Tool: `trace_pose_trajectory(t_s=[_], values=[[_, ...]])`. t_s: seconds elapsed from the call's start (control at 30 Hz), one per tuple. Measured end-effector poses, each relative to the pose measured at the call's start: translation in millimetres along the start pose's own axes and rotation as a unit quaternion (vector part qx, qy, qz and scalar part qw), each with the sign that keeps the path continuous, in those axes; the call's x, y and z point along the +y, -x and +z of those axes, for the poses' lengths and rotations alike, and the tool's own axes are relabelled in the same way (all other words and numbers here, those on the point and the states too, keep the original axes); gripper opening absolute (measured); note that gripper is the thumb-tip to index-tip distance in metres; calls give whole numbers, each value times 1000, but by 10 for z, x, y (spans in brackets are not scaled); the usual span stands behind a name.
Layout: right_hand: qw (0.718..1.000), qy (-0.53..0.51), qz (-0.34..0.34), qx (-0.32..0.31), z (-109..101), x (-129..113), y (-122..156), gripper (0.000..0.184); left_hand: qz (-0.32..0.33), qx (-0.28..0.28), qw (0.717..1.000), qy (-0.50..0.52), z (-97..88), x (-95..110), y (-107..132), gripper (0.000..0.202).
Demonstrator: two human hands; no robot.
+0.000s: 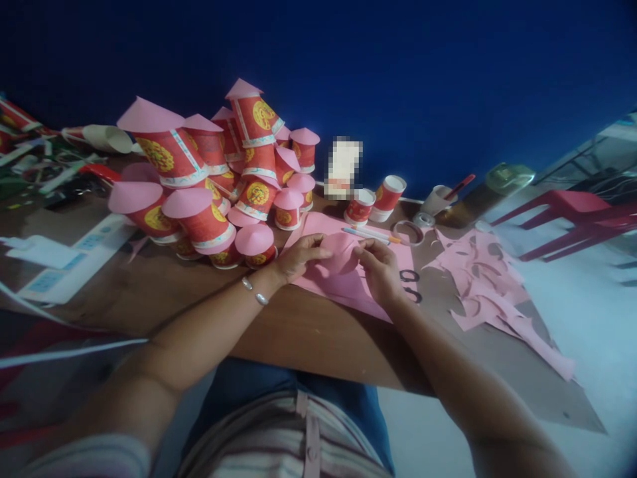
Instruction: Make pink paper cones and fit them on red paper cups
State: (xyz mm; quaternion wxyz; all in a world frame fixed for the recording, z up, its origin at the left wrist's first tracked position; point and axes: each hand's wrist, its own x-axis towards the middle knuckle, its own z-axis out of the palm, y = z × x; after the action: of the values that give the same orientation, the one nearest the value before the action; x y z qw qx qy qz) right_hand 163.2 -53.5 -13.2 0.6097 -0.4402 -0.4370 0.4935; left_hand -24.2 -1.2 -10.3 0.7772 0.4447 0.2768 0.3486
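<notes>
Leftmost, a white power strip (pixel 102 249) carries blue labels (pixel 89 243) too blurred to read. Next, stacked red cups (pixel 202 222) wear pointed pink paper tops (pixel 188 202) and yellow emblems (pixel 258 194). Then the left hand (pixel 301 257) pinches a roundish pink paper (pixel 339 255) at its left edge, over a pink sheet (pixel 311 226) on the counter (pixel 279 332). Its broad face points up toward the camera; a long axis cannot be told. The right hand's (pixel 382 267) fingers pinch its right edge. Rightmost lie pink scraps (pixel 480 265).

That person's head-worn camera looks forward and down, close over the wooden table (pixel 303 335), towards the blue wall (pixel 408 79) behind.
</notes>
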Motion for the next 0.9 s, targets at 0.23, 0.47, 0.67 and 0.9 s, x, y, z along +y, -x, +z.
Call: trace_pose_trajectory(t_s=[0.23,0.47,0.67,0.9], values=[[999,32,-20,-15,22,-27,14,28,39,52,998,5,-14,-23,-20,38],[993,79,-76,-39,44,-23,38,15,-2,34,997,-76,-9,3,12,34],[998,53,-1,-45,36,34,22,16,29,9,991,-131,1,-2,-5,38],[996,14,72,-46,64,-4,23,21,23,-5,993,-115,19,3,4,38]])
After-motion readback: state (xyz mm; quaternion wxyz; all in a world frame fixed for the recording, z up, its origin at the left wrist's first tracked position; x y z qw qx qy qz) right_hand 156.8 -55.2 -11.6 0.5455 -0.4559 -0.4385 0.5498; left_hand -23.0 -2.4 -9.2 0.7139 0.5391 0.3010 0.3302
